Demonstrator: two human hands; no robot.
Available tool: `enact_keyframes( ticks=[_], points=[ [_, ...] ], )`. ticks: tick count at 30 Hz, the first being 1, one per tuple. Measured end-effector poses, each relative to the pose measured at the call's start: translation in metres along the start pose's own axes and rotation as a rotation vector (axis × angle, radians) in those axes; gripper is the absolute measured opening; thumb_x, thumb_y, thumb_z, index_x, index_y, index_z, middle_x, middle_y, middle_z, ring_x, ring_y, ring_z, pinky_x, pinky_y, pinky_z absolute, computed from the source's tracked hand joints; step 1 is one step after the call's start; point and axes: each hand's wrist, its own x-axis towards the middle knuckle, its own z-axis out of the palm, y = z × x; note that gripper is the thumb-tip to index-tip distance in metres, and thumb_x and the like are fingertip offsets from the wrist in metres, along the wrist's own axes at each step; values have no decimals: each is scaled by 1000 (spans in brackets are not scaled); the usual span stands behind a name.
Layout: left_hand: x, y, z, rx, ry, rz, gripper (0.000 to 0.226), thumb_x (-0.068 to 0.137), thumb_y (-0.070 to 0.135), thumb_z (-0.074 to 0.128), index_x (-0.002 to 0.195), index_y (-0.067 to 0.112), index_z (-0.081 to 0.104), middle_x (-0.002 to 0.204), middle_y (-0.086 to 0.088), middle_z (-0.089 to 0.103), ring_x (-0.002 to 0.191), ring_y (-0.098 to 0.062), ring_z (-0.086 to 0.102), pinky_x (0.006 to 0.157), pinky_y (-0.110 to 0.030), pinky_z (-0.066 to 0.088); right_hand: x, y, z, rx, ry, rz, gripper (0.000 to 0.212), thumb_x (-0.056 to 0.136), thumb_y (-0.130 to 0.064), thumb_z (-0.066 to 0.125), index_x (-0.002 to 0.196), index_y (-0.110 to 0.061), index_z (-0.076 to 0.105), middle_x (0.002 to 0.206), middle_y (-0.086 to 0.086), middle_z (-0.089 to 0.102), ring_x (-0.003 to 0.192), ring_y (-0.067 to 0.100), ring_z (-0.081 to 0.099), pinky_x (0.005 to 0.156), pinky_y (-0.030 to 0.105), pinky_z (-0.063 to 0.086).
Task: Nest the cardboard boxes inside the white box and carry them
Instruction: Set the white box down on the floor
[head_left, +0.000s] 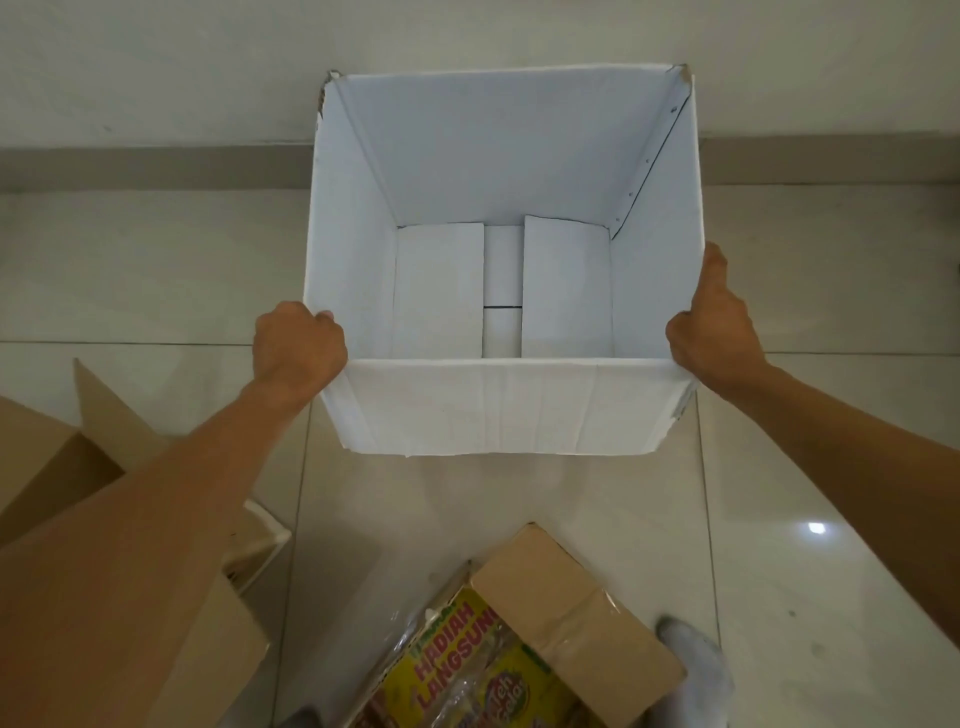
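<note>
White box (498, 405) stood open on the floor (519, 499), my left hand (298, 345) and right hand (714, 325) each gripping a near corner, I guessed to steady it for the brown boxes (582, 613).

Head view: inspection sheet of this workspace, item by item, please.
Surface: glossy pale tiled floor.
Job's things: white box open, upright, nothing inside; brown cardboard box lower left and printed cardboard box bottom centre, both outside it.
Clutter: nothing seen.
Grippers: left hand grips the white box's near-left rim; right hand holds its near-right corner, thumb along its side.
Cables: nothing seen.
Surroundings: pale wall with grey skirting behind; a socked foot bottom right.
</note>
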Motion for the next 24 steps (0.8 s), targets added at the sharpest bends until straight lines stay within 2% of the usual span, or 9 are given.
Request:
enact_keyframes(
  ticks=[4, 6, 9, 15, 17, 19, 20, 22, 24],
  points=[
    [1, -1, 0, -6, 8, -11, 26, 92, 21, 47, 80, -2, 51, 89, -25, 60, 77, -35, 58, 65, -33, 43, 0, -2, 0, -21, 3, 7, 80, 83, 8, 43, 148, -22, 6, 112, 21, 56, 95, 39, 59, 80, 47, 52],
    [2, -2, 1, -8, 2, -15, 27, 92, 21, 47, 82, -3, 54, 92, -25, 62, 75, -33, 57, 65, -34, 43, 0, -2, -1, -33, 4, 8, 80, 83, 8, 43, 148, -21, 7, 113, 22, 55, 96, 39, 58, 83, 50, 52],
    [3, -3, 2, 0, 7, -20, 31, 93, 23, 47, 92, -6, 58, 98, -26, 63, 83, -37, 60, 67, -33, 43, 1, -2, 0, -45, 8, -1, 79, 83, 8, 45, 148, -18, 8, 113, 22, 55, 96, 39, 58, 85, 51, 52],
    [5, -4, 3, 16, 8, -14, 33, 93, 24, 46, 91, -6, 58, 93, -21, 60, 81, -35, 57, 68, -32, 41, 2, 1, 3, -61, 38, -14, 78, 82, 6, 45, 147, -18, 9, 110, 21, 56, 91, 38, 59, 82, 51, 53],
    [5, -7, 0, -1, -9, -26, 35, 94, 27, 46, 78, -3, 55, 79, -11, 56, 75, -30, 53, 65, -31, 40, 1, 3, 2, -58, 29, -37, 76, 84, 1, 47, 147, -18, 8, 115, 20, 55, 94, 37, 59, 84, 50, 52],
    [4, -11, -5, -29, -38, -35, 40, 94, 36, 45, 72, 3, 50, 74, -8, 55, 74, -30, 54, 64, -32, 40, 0, 4, 0, -30, 8, -61, 73, 89, -11, 52, 147, -17, 9, 130, 18, 49, 108, 37, 55, 92, 50, 48],
    [2, -12, -8, -36, -53, -40, 43, 93, 43, 44, 78, 3, 52, 81, -12, 59, 76, -31, 56, 66, -34, 43, -2, 4, -1, -13, 7, -63, 73, 89, -19, 55, 147, -17, 10, 138, 17, 42, 116, 37, 50, 97, 50, 44],
    [-4, -15, -13, -12, -63, -43, 58, 90, 55, 41, 104, 1, 54, 103, -18, 61, 91, -37, 58, 81, -42, 47, -8, 4, -2, -28, 46, -76, 81, 87, -32, 61, 148, -19, 10, 150, 15, 26, 133, 36, 36, 105, 52, 36],
    [-14, -18, -19, 39, -16, 6, 67, 89, 59, 38, 123, 2, 48, 121, -20, 57, 111, -39, 52, 95, -46, 39, -21, -3, -1, -79, 113, -141, 88, 84, -38, 63, 149, -20, 6, 156, 15, 13, 142, 34, 20, 112, 56, 23]
  ],
)
